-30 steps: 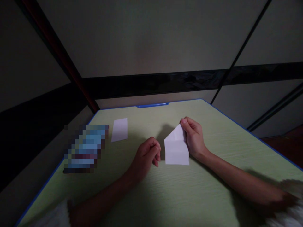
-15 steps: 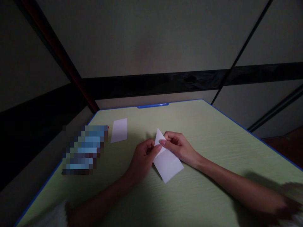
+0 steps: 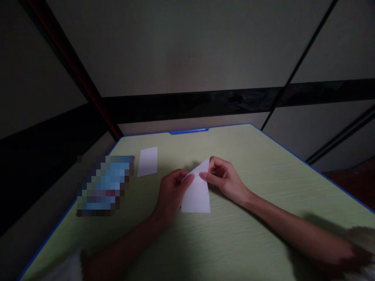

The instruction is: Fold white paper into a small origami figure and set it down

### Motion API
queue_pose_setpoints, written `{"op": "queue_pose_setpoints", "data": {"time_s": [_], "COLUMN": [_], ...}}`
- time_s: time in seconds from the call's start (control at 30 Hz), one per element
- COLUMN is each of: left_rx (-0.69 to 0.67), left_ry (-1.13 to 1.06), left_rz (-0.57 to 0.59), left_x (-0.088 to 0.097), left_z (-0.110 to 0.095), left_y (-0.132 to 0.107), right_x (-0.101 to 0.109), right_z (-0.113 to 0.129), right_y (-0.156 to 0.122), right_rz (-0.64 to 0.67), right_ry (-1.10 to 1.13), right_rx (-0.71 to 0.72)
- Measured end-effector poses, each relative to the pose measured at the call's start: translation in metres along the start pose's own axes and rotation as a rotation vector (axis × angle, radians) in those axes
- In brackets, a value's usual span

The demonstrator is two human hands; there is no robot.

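Between my two hands is a white sheet of paper (image 3: 195,197), held just over the table, its top edge slanting up to a point at the right. My left hand (image 3: 173,191) pinches its upper left edge, thumb on the front and fingers behind. At the upper right, my right hand (image 3: 227,178) grips the paper the same way, with the thumb on its face. The fingertips behind the sheet are hidden.
A second white piece of paper (image 3: 148,161) lies flat on the pale green table (image 3: 258,234). Left of it is a pixelated flat object (image 3: 107,185) with a blue surface. The table has a blue rim, and a panelled wall (image 3: 187,50) stands behind it.
The paper has turned clockwise, so its point has swung to the right and its lower edge now runs level. My left hand has shifted slightly left, and the hands are farther apart.
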State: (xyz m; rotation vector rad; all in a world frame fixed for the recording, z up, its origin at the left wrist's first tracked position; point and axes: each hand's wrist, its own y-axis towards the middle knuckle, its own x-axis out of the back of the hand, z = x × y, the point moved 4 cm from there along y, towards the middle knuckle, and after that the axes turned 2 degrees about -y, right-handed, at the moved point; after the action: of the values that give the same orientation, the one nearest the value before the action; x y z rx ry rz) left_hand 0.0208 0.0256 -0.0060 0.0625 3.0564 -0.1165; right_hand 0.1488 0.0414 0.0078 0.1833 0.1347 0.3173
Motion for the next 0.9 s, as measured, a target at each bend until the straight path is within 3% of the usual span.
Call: {"op": "queue_pose_setpoints", "data": {"time_s": [0.1,0.23,0.4,0.53,0.63,0.9], "left_rx": [0.064,0.158,0.157,0.142,0.142,0.12], "left_ry": [-0.043,0.031,0.178,0.203,0.224,0.12], "left_rz": [0.04,0.295,0.51,0.568,0.505,0.24], "left_x": [0.002,-0.004,-0.011,-0.015,-0.016,-0.008], "left_z": [0.001,0.001,-0.002,-0.003,-0.002,0.001], "left_y": [0.001,0.0,-0.006,-0.01,-0.009,-0.005], "right_x": [0.002,0.012,0.018,0.009,0.005,0.008], "right_z": [0.003,0.003,-0.003,-0.002,0.001,0.001], "right_y": [0.002,0.0,-0.003,-0.005,-0.004,0.003], "right_rz": [0.251,0.577,0.75,0.879,0.862,0.589], "right_ry": [0.179,0.242,0.061,-0.037,-0.039,-0.059], "right_rx": [-0.062,-0.21,-0.259,-0.209,-0.165,-0.115]}}
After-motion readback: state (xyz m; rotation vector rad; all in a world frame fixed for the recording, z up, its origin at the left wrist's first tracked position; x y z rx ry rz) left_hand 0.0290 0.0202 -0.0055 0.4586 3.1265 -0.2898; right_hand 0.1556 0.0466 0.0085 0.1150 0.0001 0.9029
